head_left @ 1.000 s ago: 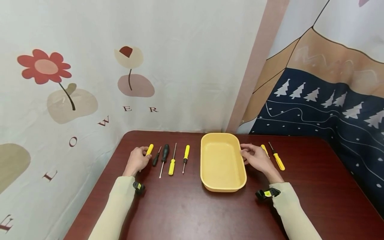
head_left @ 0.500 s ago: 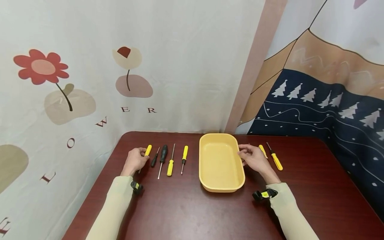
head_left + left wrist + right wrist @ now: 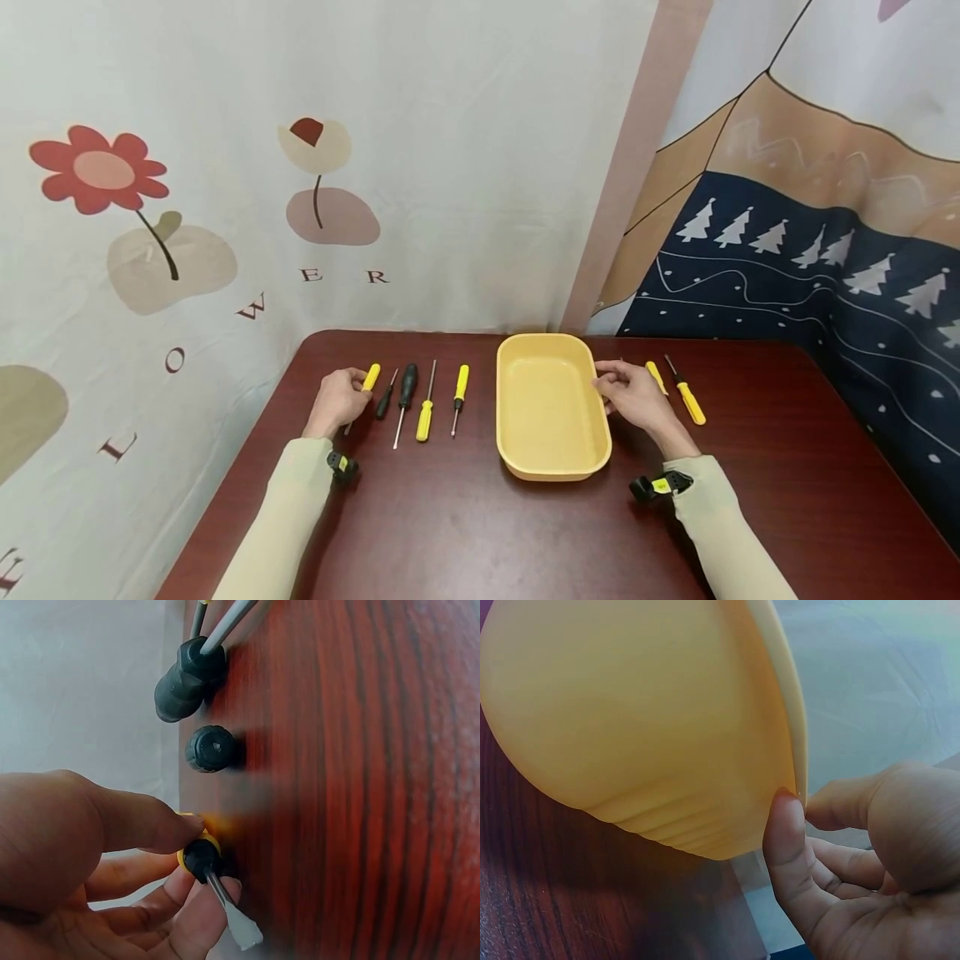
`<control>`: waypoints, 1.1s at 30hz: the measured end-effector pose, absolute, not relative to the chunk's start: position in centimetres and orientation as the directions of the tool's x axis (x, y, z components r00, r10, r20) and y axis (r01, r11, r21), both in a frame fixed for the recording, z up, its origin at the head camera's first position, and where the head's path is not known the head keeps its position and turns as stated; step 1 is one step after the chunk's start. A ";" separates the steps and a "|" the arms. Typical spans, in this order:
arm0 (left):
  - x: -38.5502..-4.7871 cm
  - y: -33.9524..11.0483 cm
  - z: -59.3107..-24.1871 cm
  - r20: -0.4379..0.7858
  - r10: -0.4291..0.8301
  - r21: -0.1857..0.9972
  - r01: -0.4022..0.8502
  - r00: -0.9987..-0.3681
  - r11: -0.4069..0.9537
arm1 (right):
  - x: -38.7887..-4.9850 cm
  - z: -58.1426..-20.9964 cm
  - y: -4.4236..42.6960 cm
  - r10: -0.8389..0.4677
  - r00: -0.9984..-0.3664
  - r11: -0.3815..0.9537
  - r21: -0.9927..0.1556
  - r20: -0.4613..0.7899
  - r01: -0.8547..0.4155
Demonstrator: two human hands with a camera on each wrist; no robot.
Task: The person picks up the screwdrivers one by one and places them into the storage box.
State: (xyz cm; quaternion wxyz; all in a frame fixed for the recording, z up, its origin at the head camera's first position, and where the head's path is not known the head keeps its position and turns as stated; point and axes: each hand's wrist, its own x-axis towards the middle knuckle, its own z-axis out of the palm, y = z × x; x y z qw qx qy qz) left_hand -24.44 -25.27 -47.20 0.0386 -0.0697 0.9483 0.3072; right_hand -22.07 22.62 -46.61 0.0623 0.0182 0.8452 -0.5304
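At the left end of a row of tools, my left hand point(image 3: 339, 400) pinches a yellow-handled screwdriver point(image 3: 371, 377). The left wrist view shows thumb and fingers on its handle near the black collar point(image 3: 201, 857), with the flat blade point(image 3: 244, 928) pointing away from the handle. A small black screwdriver point(image 3: 385, 402) lies just to its right. My right hand point(image 3: 636, 398) pinches the right rim of a yellow tray point(image 3: 553, 408). In the right wrist view, thumb and finger grip the edge of the tray point(image 3: 645, 712) from both sides.
Further right in the row lie a larger black screwdriver point(image 3: 407, 387), a yellow one point(image 3: 424, 421) and a yellow-and-black one point(image 3: 461, 383). Two more, one partly hidden point(image 3: 656, 377) and one whole point(image 3: 693, 404), lie beyond my right hand. A curtain point(image 3: 450, 167) hangs behind the table point(image 3: 465, 533).
The whole head view has shifted slightly to the left. Both hands keep their grips, and the tray and screwdrivers stay in place.
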 end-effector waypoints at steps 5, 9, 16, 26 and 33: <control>-24.4 -25.1 -47.2 -0.105 -0.105 0.579 -0.146 -0.989 0.802 | -22.0 -46.7 22.7 -0.037 -0.991 0.432 -0.897 -0.127 0.099; -24.4 -24.9 -47.1 -0.093 -0.107 0.579 -0.141 -0.990 0.803 | -22.0 -46.7 22.8 -0.040 -0.992 0.424 -0.901 -0.122 0.094; -24.2 -24.8 -47.1 -0.088 -0.118 0.591 -0.147 -0.989 0.793 | -22.0 -46.7 22.7 -0.035 -0.992 0.429 -0.898 -0.125 0.098; -23.7 -24.9 -46.7 -0.035 -0.128 0.596 -0.124 -0.991 0.793 | -22.4 -46.6 22.6 -0.018 -0.991 0.446 -0.888 -0.132 0.110; -23.5 -24.0 -46.4 -0.018 -0.141 0.611 -0.123 -0.990 0.782 | -22.2 -46.6 22.6 -0.020 -0.991 0.446 -0.888 -0.134 0.111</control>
